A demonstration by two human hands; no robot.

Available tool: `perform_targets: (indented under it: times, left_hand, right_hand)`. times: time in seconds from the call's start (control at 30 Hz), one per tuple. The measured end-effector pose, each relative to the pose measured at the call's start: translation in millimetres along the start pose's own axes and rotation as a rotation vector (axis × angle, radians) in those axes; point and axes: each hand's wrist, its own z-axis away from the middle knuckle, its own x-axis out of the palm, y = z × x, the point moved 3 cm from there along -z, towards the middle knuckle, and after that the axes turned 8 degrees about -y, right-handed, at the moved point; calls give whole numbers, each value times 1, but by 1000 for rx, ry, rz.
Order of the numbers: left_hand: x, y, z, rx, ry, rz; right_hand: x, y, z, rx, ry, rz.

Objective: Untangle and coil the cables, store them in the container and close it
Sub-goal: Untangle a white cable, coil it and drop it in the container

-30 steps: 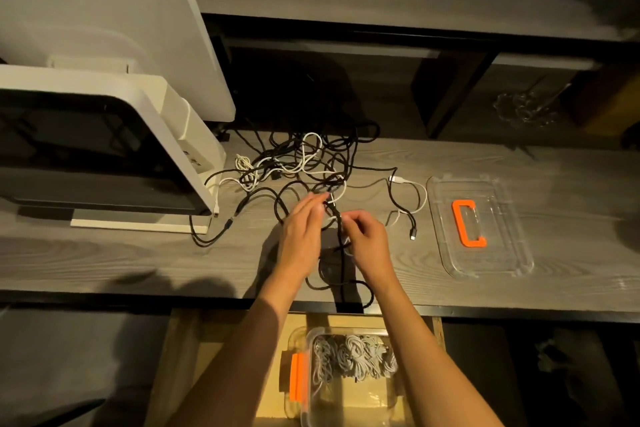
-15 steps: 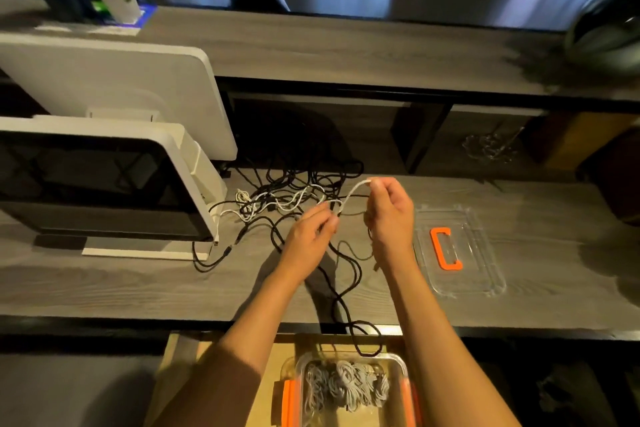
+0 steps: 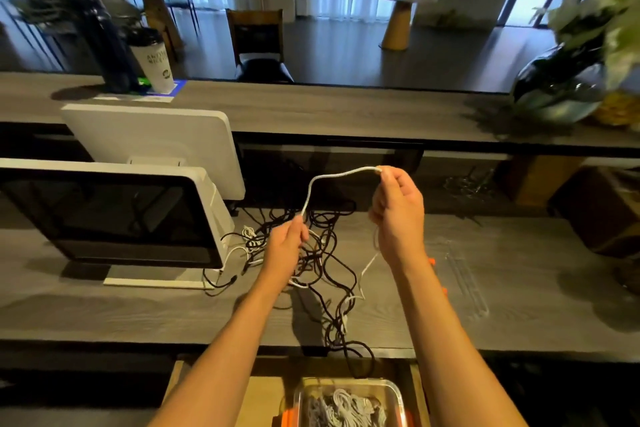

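Observation:
A tangle of black and white cables (image 3: 322, 253) lies on the grey desk (image 3: 104, 308). A white cable (image 3: 323, 180) arcs up out of it between my hands. My right hand (image 3: 398, 215) pinches its end, raised above the desk. My left hand (image 3: 287, 246) pinches the same cable lower down, just over the tangle. One black cable (image 3: 360, 360) hangs over the desk's front edge. Below, a clear container (image 3: 349, 402) with orange clips holds coiled grey-white cables. Its clear lid (image 3: 460, 277) with an orange handle lies on the desk, partly behind my right forearm.
Two white screens (image 3: 114, 215) stand on the desk at left, close to the tangle. A raised counter (image 3: 311, 107) runs behind, bearing a paper cup (image 3: 154, 62) and a dark vase with flowers (image 3: 561, 87). A wooden drawer (image 3: 263, 395) holds the container.
Both hands rose off the desk. My right hand pulled the white cable's end up and to the right, drawing it out of the tangle. The camera tilted up.

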Motion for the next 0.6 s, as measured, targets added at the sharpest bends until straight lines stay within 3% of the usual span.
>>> perform_targets:
  times: [0.1, 0.3, 0.43, 0.6]
  left_hand:
    - [-16, 40, -2, 64, 35, 265]
    - [-32, 122, 1, 155, -109, 692]
    - [-38, 158, 11, 189, -217, 795]
    - [-52, 183, 21, 266, -210, 887]
  right_hand:
    - [-6, 16, 6, 88, 8, 22]
    - [-5, 51, 25, 251, -3, 33]
    - [-2, 64, 39, 297, -63, 33]
    - [-11, 82, 67, 212, -86, 132]
